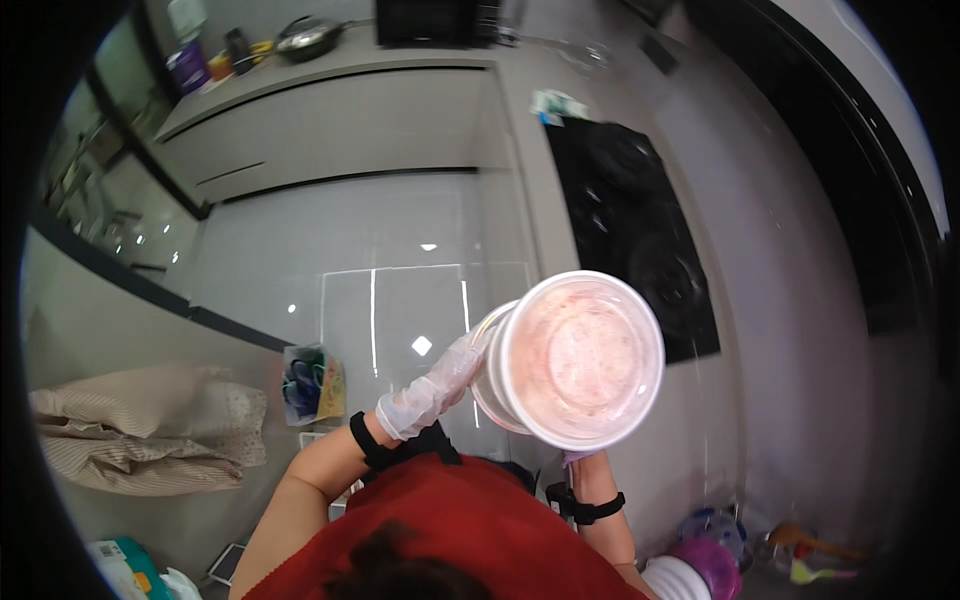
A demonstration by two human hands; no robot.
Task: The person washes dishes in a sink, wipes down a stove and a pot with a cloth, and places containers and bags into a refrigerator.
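My left hand (442, 379), in a thin translucent glove, is on the side of a white-rimmed bowl or tub that is partly hidden. Next to that, and overlapping it, a clear round container (592, 360) with a white rim shows pale pink contents close to the camera. The right forearm, with a black strap, reaches up beneath this container; only a bit of purple glove (576, 455) shows, and the rest of my right hand is hidden behind the container.
A black cooktop (637, 225) is set in the counter on the right, with a cloth or packet (559, 105) at its far end. A lidded pan (309, 37) stands on the far counter. Cloths (150, 427) hang at the left; a box (313, 384) is beside them. Bowls (709, 562) sit lower right.
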